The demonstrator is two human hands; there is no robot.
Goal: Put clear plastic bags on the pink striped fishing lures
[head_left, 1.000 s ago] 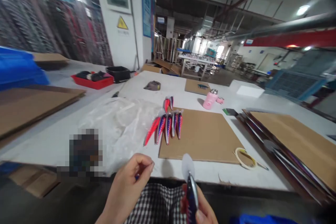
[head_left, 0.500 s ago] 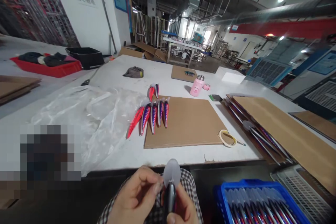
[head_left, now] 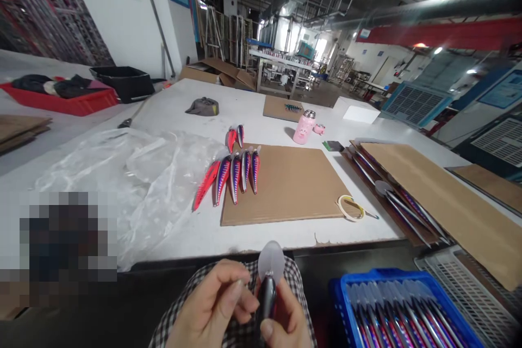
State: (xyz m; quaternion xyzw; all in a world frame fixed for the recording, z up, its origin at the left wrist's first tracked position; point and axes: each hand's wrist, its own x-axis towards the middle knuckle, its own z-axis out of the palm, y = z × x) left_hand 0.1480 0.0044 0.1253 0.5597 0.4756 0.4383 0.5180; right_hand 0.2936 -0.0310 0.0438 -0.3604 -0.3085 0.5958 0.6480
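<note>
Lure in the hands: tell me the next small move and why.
Probably tilt the dark glossy fishing lure to check its translucent plastic lip: the right hand grips the body, leaving it steady, and the left hand has its fingers close beside the lip's base.

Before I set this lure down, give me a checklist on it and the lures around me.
Clear lip on the dark lure: ok, in place.
Right hand on the lure's body: ok, gripping it.
Left hand: cannot tell whether its fingertips touch the lip.
Lures at the cardboard sheet: ok, lying side by side.
Blue crate: ok, packed with lures.
</note>
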